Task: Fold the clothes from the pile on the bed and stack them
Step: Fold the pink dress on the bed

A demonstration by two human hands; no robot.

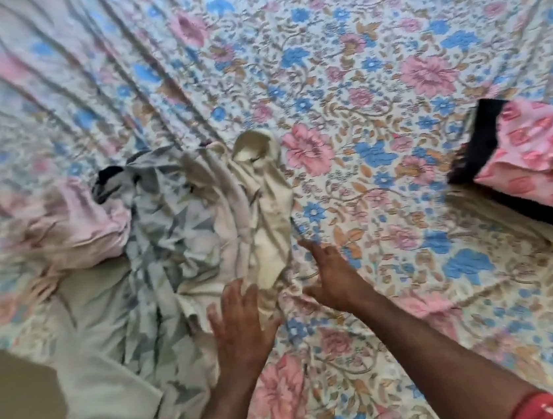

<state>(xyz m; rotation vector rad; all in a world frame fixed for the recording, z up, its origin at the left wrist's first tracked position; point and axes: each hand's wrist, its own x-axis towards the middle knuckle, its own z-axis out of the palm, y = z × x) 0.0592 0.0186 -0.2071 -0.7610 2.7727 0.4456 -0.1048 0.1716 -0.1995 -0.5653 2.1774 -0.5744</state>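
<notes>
A loose pile of clothes lies on the floral bedsheet [372, 60] at the left. In it are a cream garment [266, 193], a grey-and-white patterned garment [168, 242], a pale pink one [80, 221] and a bit of dark cloth [108, 180]. My left hand [242, 327] is spread with straight fingers at the pile's near right edge, over the cream cloth. My right hand [330, 272] is also spread just to the right of the cream garment, above the sheet. Neither hand holds anything. The frame is blurred by motion.
A folded stack with a pink floral cloth [537, 152] over a dark garment [481, 141] sits at the bed's right side. The bed's near left edge [59, 399] drops to a tan floor [15, 411]. A red sleeve [546, 407] shows on my right arm.
</notes>
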